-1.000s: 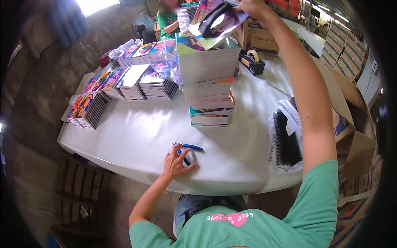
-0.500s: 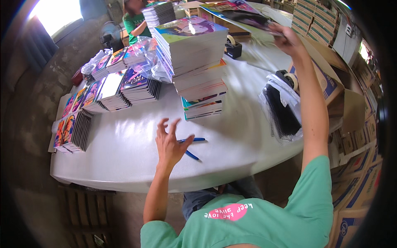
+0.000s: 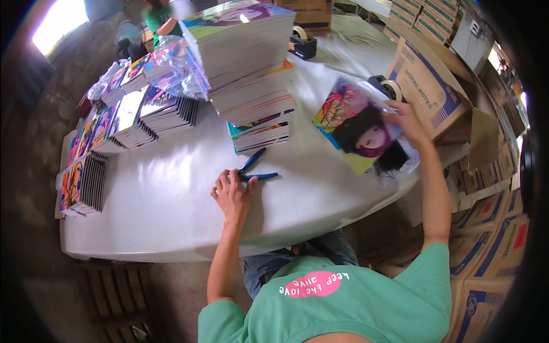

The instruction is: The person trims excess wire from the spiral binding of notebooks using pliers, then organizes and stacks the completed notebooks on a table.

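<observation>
Now: One Hand on the Pliers, One Hand Holding a Book

Right now the left hand (image 3: 231,194) is lying on the white round bench (image 3: 171,211). Its fingers are bending loosely over the blue-handled pliers (image 3: 254,170), touching them but not squeezing tight. The pliers are lying flat just in front of the tall stack of colourful notebooks (image 3: 251,74), probably so they are easy to grab.

The right hand (image 3: 406,123) is pinching the top edge of a colourful spiral notebook in a clear plastic wrap (image 3: 360,128). It is holding it tilted above the bench's right side, next to an open brown cardboard box (image 3: 429,91).
</observation>
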A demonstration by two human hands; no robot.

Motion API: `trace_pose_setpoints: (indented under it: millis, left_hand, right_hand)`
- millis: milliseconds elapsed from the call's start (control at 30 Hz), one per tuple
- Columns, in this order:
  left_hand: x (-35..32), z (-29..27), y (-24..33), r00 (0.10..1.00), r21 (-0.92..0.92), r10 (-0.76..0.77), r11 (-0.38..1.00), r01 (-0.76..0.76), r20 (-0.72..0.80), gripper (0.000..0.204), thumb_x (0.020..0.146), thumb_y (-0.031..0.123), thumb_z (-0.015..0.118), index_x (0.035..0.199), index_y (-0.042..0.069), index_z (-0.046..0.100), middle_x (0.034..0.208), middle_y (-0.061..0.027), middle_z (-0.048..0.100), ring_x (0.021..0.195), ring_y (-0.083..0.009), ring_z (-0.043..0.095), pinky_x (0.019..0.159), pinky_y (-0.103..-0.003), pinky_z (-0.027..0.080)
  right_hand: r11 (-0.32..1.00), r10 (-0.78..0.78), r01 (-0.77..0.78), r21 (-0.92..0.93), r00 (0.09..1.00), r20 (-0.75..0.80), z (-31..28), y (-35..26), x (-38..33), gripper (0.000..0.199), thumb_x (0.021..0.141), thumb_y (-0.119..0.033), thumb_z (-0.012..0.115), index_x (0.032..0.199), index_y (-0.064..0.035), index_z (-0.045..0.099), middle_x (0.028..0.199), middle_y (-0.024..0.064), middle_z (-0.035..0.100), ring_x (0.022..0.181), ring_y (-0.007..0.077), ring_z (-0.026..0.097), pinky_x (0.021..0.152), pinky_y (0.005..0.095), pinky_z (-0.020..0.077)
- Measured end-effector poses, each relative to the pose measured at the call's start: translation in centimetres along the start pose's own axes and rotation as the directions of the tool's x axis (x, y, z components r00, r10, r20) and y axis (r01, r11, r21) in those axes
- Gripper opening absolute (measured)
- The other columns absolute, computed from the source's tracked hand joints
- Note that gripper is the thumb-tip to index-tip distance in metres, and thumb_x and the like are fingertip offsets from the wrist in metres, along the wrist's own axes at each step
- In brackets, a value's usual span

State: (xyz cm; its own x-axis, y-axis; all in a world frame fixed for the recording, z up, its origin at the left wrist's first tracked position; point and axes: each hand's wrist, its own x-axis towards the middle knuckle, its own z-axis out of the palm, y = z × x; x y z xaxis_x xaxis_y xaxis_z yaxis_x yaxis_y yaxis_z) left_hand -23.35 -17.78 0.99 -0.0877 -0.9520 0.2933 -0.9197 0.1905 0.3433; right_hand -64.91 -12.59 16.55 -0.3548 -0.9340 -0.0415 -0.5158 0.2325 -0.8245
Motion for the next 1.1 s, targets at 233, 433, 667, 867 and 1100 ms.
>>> trace_pose_setpoints:
  millis: [233,433,667,867,1100]
  left_hand:
    - [0.3,-2.3,4.3,0.968,-0.307,0.081,0.939,-0.154,-0.237,0.069,0.074,0.037,0.074,0.130,0.010,0.044,0.126,-0.0156,0.041,0.119,-0.0327,0.039,0.095,-0.048,0.031]
    - [0.9,-7.8,7.0,0.984,-0.797,0.024,0.583,-0.158,-0.178,0.113,0.060,0.027,0.087,0.145,0.010,0.015,0.140,-0.0172,0.029,0.133,-0.0313,0.028,0.107,-0.049,0.023]
    - [-4.2,-6.4,-0.4,0.990,-0.951,0.138,0.307,-0.049,-0.007,0.049,0.064,-0.003,0.079,0.107,0.004,0.055,0.104,-0.0095,0.059,0.093,-0.0198,0.057,0.082,-0.031,0.045]
    - [-7.1,-2.3,0.1,0.974,-0.975,-0.161,0.131,0.179,0.158,0.035,0.068,-0.008,0.076,0.095,0.004,0.057,0.093,-0.0034,0.062,0.083,-0.0118,0.056,0.075,-0.024,0.045]
    - [-6.8,-2.2,0.8,0.964,-0.906,-0.253,0.387,0.173,0.076,0.063,0.062,0.004,0.084,0.114,0.003,0.048,0.101,-0.0061,0.053,0.097,-0.0173,0.052,0.088,-0.030,0.042]
  right_hand:
    - [0.395,-0.583,0.244,-0.886,0.811,-0.037,2.9,-3.9,-2.0,0.033,0.079,-0.009,0.059,0.112,-0.0133,0.060,0.081,0.0140,0.065,0.073,0.0331,0.063,0.063,0.0424,0.0501]
    - [0.552,-0.774,0.548,-0.629,0.617,-0.143,1.2,-7.1,-8.1,0.037,0.078,-0.002,0.057,0.111,-0.0162,0.064,0.083,0.0071,0.067,0.066,0.0258,0.064,0.057,0.0360,0.0511]
    - [0.415,-0.712,0.846,-0.335,0.531,0.459,11.4,-7.2,-10.9,0.054,0.064,0.002,0.065,0.114,-0.0192,0.065,0.081,0.0056,0.065,0.063,0.0192,0.061,0.063,0.0291,0.0511]
    - [0.795,-0.411,0.235,0.560,0.886,0.212,19.2,0.9,-8.6,0.054,0.061,-0.006,0.084,0.111,-0.0100,0.063,0.084,0.0020,0.062,0.080,0.0111,0.060,0.074,0.0259,0.0484]
    - [0.769,-0.440,0.228,0.597,0.867,0.234,23.0,4.2,-8.5,0.027,0.066,-0.003,0.080,0.088,-0.0040,0.065,0.085,0.0049,0.064,0.081,0.0133,0.061,0.075,0.0279,0.0488]
